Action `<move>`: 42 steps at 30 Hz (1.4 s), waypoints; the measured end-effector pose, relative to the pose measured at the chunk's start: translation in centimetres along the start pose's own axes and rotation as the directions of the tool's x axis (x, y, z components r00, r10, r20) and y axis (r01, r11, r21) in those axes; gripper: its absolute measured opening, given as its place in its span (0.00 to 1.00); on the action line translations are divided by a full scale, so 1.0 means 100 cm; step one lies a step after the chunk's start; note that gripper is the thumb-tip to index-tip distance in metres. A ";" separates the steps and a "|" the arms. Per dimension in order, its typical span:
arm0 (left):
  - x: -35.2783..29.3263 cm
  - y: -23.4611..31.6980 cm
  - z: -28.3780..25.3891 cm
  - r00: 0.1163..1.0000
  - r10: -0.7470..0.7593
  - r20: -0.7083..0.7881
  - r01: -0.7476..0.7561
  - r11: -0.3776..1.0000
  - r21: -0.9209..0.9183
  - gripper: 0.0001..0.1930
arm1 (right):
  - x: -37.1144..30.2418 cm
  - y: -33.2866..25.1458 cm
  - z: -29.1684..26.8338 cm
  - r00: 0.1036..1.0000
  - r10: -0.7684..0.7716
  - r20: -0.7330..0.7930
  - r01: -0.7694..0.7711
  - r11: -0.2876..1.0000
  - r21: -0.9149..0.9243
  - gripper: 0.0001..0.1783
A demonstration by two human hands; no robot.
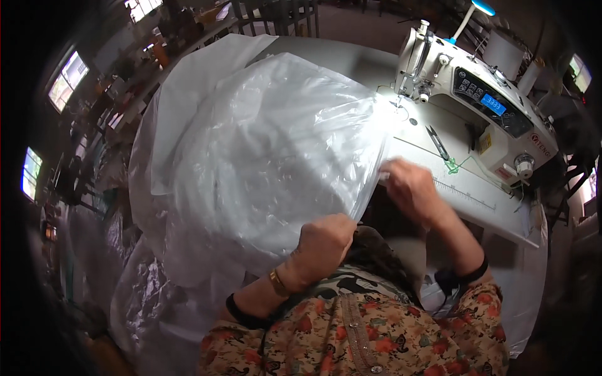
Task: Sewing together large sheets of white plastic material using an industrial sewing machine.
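Note:
A large sheet of clear plastic film [263, 150] spreads over the table to my left, and its right edge runs up to the needle area of a white sewing machine [439, 62]. My left hand [326, 244] is closed in a fist on the near end of that edge. Farther up the same edge, my right hand [411, 188] pinches the film between thumb and fingers. The stretch between my hands is pulled fairly straight. Glare from the machine's lamp hides how the film lies under the needle.
Black thread snips or tweezers [438, 143] lie on the machine bed beside a tangle of green thread [453, 165]. A printed ruler scale [464, 194] runs along the table. More film [150, 294] hangs down at the left. A chair [276, 17] stands behind the table.

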State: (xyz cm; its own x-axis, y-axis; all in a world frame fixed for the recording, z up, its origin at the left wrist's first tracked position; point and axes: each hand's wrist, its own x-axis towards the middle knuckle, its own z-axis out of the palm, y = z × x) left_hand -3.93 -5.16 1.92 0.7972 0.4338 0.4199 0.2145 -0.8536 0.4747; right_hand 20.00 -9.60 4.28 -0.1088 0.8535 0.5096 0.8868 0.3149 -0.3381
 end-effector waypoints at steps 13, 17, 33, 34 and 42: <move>-0.002 0.011 -0.006 0.995 0.085 0.055 -0.092 0.987 0.131 0.05 | 0.060 0.108 -0.002 0.953 -0.046 0.301 0.154 0.926 -0.346 0.04; -0.006 0.013 -0.007 0.995 0.084 0.058 -0.089 0.992 0.091 0.14 | 0.071 0.111 -0.003 0.936 -0.088 0.341 0.211 0.916 -0.341 0.05; -0.039 -0.002 0.010 0.989 -0.050 0.136 0.088 0.953 -0.290 0.30 | 0.083 0.113 0.015 0.930 0.167 0.327 0.052 0.822 -0.568 0.10; -0.039 -0.004 0.014 0.988 -0.022 0.150 0.066 0.954 -0.293 0.30 | 0.083 0.109 0.012 0.885 0.314 0.344 -0.081 0.831 -0.550 0.13; -0.023 -0.006 0.038 0.998 -0.054 0.036 0.063 0.930 -0.363 0.19 | 0.047 0.108 0.035 0.983 0.080 -0.165 -0.142 0.900 -0.411 0.09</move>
State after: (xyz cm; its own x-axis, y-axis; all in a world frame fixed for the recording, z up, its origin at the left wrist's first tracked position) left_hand -3.75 -6.71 -2.30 0.8043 0.4686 0.3655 0.0450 -0.6613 0.7488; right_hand 27.54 -0.75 0.24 0.0379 0.7960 0.6041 0.9986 -0.0084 -0.0517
